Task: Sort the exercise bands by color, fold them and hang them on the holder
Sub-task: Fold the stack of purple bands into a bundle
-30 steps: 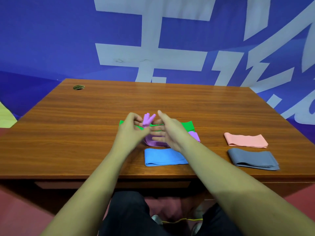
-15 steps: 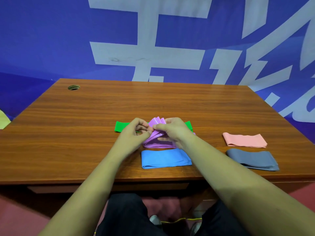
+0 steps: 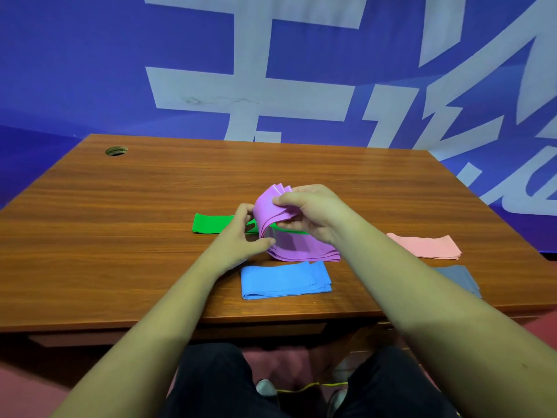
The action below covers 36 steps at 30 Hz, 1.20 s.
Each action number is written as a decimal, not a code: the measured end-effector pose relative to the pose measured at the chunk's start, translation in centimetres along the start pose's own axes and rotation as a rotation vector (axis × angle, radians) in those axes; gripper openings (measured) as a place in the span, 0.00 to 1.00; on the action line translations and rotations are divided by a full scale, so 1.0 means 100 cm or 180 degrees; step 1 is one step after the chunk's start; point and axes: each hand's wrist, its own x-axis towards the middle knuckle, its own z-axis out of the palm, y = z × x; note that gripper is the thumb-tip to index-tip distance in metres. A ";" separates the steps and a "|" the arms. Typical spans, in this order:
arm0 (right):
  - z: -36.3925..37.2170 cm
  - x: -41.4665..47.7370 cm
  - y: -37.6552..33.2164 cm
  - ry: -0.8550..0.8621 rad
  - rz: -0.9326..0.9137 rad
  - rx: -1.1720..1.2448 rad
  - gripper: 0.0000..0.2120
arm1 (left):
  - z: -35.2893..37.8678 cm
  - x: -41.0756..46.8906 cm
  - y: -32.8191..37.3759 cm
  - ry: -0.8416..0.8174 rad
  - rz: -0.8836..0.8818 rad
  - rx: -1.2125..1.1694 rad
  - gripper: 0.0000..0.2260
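Note:
A stack of purple bands [image 3: 298,250] lies mid-table, its left end bent up and over in a curl. My right hand [image 3: 313,215] pinches that raised end from above. My left hand [image 3: 241,236] grips the bend of the purple stack at its left side. Behind them a green band [image 3: 208,223] lies flat, partly hidden by my hands. A folded blue band stack [image 3: 283,280] sits nearer me. To the right lie a pink stack [image 3: 428,245] and a grey stack [image 3: 461,279], the grey one partly hidden by my right forearm. No holder is in view.
The wooden table [image 3: 135,251] has a round cable hole [image 3: 116,150] at its far left corner. A blue banner wall [image 3: 90,70] stands directly behind the table. My legs and shoes show below the front edge.
The raised end of the purple stack has been lifted higher and curled over to the right by my right hand. My left hand has shifted down to the fold.

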 end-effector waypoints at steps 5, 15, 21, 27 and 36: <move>-0.010 -0.001 -0.002 0.0120 0.0020 0.0199 0.04 | 0.003 0.005 0.002 -0.0147 0.0127 -0.0050 0.26; -0.025 0.007 0.039 0.0680 0.0472 -0.0365 0.05 | -0.017 -0.004 -0.009 -0.0186 0.0154 0.1168 0.27; -0.025 0.016 0.063 0.1043 -0.0044 -0.1858 0.19 | -0.018 -0.009 -0.015 -0.0248 0.0222 0.1047 0.25; -0.032 0.018 0.074 0.1216 -0.0257 -0.2287 0.16 | -0.020 -0.014 -0.018 -0.0313 0.0248 0.0820 0.19; -0.034 0.013 0.091 0.1232 -0.0916 -0.2704 0.18 | -0.023 -0.015 -0.027 -0.0178 0.0502 0.1087 0.15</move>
